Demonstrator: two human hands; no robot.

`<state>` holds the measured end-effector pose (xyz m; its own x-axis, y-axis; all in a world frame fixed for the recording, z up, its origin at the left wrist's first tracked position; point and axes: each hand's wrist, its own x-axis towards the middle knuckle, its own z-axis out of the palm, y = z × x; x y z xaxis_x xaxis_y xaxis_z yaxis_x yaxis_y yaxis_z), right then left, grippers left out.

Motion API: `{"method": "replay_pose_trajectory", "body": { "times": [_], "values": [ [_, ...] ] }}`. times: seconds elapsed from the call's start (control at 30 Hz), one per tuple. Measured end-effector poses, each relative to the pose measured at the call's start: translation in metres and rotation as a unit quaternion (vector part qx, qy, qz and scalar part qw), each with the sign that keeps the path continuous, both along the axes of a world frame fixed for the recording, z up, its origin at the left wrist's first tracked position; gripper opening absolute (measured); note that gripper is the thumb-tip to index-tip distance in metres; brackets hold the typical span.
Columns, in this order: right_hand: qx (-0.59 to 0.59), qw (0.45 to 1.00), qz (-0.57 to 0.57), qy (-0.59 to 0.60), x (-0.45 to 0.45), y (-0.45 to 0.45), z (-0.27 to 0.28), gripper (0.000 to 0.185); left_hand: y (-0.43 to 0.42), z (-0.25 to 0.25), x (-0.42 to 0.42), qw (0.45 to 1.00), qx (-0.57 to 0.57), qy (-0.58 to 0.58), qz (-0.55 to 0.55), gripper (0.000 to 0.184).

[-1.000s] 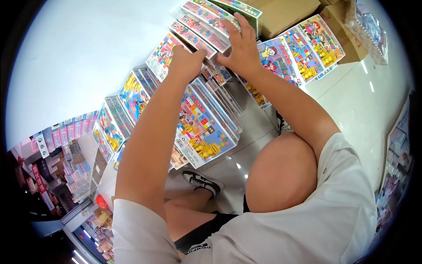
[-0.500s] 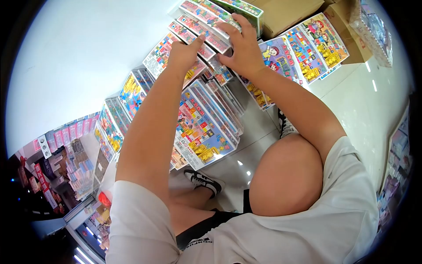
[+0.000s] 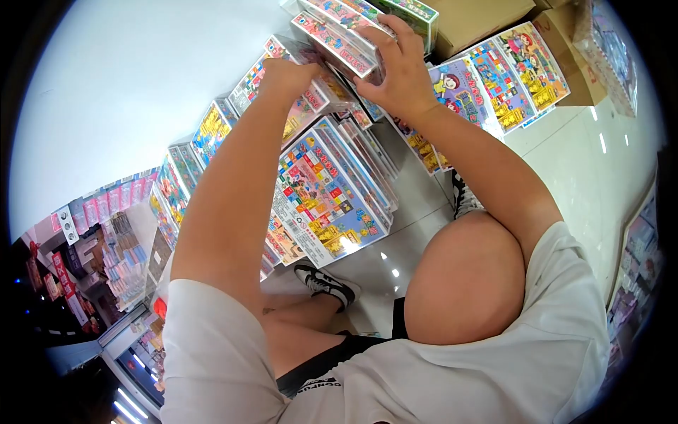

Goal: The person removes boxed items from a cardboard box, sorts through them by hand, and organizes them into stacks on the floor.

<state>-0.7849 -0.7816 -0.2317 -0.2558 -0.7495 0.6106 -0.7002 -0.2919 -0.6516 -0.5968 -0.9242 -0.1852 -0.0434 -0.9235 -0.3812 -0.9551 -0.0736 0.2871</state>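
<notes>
In the head view, my left hand (image 3: 288, 82) is closed on the upper part of a pink board game box (image 3: 308, 116), which leans among others in a row along the white wall. Its fingertips are partly hidden behind the box. My right hand (image 3: 402, 74) grips the right end of another pink board game box (image 3: 337, 44), with the thumb below and the fingers over the top. A gap separates the two boxes. Just below my left hand stands a stack of tilted board game boxes (image 3: 328, 201), the front one blue and purple.
Further board game boxes (image 3: 498, 81) lie to the right, beside open cardboard cartons (image 3: 480, 21). More boxes (image 3: 212, 134) line the wall at the left. My bent knee (image 3: 466, 283) is close below my right forearm. Shelves of goods (image 3: 120, 261) stand at lower left.
The boxes between my hands have parted, opening a gap. My left hand has tipped its box down and toward the left, while my right hand has shifted slightly right.
</notes>
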Motion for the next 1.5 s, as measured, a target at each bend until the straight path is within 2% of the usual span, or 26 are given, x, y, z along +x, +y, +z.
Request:
{"method": "replay_pose_trajectory", "body": {
  "times": [0.1, 0.23, 0.33, 0.37, 0.43, 0.57, 0.67, 0.7, 0.8, 0.83, 0.93, 0.97, 1.0, 1.07, 1.1, 1.17, 1.2, 1.23, 1.33, 1.37, 1.4, 1.5],
  "values": [
    [-0.023, 1.0, -0.005, 0.014, 0.0, -0.002, 0.0, 0.081, -0.01, 0.008, 0.008, 0.998, 0.057, 0.026, -0.003, 0.05],
    [-0.044, 0.999, -0.005, 0.025, -0.006, -0.004, 0.003, 0.08, -0.009, 0.026, 0.023, 0.988, 0.063, 0.116, 0.077, 0.049],
    [-0.068, 0.998, -0.014, 0.005, -0.008, -0.001, 0.016, 0.073, -0.012, 0.048, 0.055, 0.979, 0.078, 0.167, 0.085, 0.046],
    [-0.005, 0.999, 0.003, 0.047, -0.013, 0.005, 0.027, 0.07, -0.009, 0.057, 0.065, 0.973, 0.076, 0.195, 0.101, 0.045],
    [-0.016, 0.999, 0.004, 0.035, -0.013, 0.005, 0.033, 0.075, 0.003, 0.074, 0.081, 0.956, 0.07, 0.252, 0.132, 0.043],
    [-0.026, 0.999, 0.011, 0.038, -0.012, 0.003, 0.036, 0.076, 0.021, 0.076, 0.109, 0.939, 0.088, 0.276, 0.186, 0.041],
    [-0.055, 0.997, 0.016, 0.055, -0.008, 0.004, 0.048, 0.075, 0.025, 0.056, 0.119, 0.966, 0.011, 0.187, 0.177, 0.049],
    [-0.076, 0.995, 0.026, 0.057, -0.006, 0.004, 0.056, 0.072, 0.028, 0.054, 0.115, 0.977, -0.046, 0.128, 0.167, 0.058],
    [-0.131, 0.984, 0.08, 0.094, 0.003, 0.009, 0.082, 0.07, 0.04, 0.029, 0.125, 0.98, -0.191, -0.051, 0.031, 0.067],
    [-0.163, 0.974, 0.08, 0.135, 0.01, 0.005, 0.084, 0.065, 0.054, 0.044, 0.109, 0.981, -0.181, -0.056, 0.035, 0.067],
    [-0.235, 0.941, 0.103, 0.219, 0.05, -0.005, 0.086, 0.061, 0.046, 0.031, 0.126, 0.977, -0.152, 0.1, 0.108, 0.066],
    [-0.256, 0.931, 0.128, 0.228, 0.064, -0.007, 0.087, 0.058, 0.038, 0.027, 0.139, 0.94, -0.108, 0.261, 0.194, 0.056],
    [-0.276, 0.919, 0.152, 0.236, 0.077, -0.009, 0.088, 0.055, 0.044, 0.035, 0.138, 0.908, -0.063, 0.367, 0.194, 0.054],
    [-0.294, 0.91, 0.175, 0.234, 0.095, -0.012, 0.093, 0.054, 0.07, 0.072, 0.123, 0.804, 0.029, 0.562, 0.19, 0.054],
    [-0.294, 0.912, 0.175, 0.225, 0.101, -0.015, 0.096, 0.055, 0.082, 0.083, 0.11, 0.795, 0.001, 0.566, 0.219, 0.059],
    [-0.297, 0.913, 0.197, 0.197, 0.112, -0.024, 0.098, 0.055, 0.098, 0.106, 0.103, 0.737, 0.029, 0.614, 0.283, 0.057],
    [-0.259, 0.914, 0.237, 0.202, 0.114, -0.025, 0.096, 0.055, 0.103, 0.113, 0.101, 0.705, 0.044, 0.635, 0.313, 0.055],
    [-0.219, 0.913, 0.274, 0.206, 0.116, -0.024, 0.094, 0.054, 0.103, 0.117, 0.102, 0.702, 0.07, 0.627, 0.33, 0.057],
    [-0.151, 0.908, 0.334, 0.201, 0.113, -0.017, 0.086, 0.057, 0.09, 0.091, 0.112, 0.813, 0.106, 0.525, 0.227, 0.058],
    [-0.121, 0.909, 0.351, 0.187, 0.111, -0.013, 0.086, 0.058, 0.095, 0.084, 0.113, 0.851, 0.095, 0.491, 0.159, 0.055],
    [-0.093, 0.909, 0.367, 0.174, 0.107, -0.011, 0.086, 0.058, 0.092, 0.084, 0.109, 0.841, 0.103, 0.498, 0.185, 0.054],
    [-0.098, 0.988, 0.093, 0.075, 0.075, -0.019, 0.073, 0.059, 0.091, 0.094, 0.091, 0.809, 0.12, 0.514, 0.257, 0.048]
  ]
}}
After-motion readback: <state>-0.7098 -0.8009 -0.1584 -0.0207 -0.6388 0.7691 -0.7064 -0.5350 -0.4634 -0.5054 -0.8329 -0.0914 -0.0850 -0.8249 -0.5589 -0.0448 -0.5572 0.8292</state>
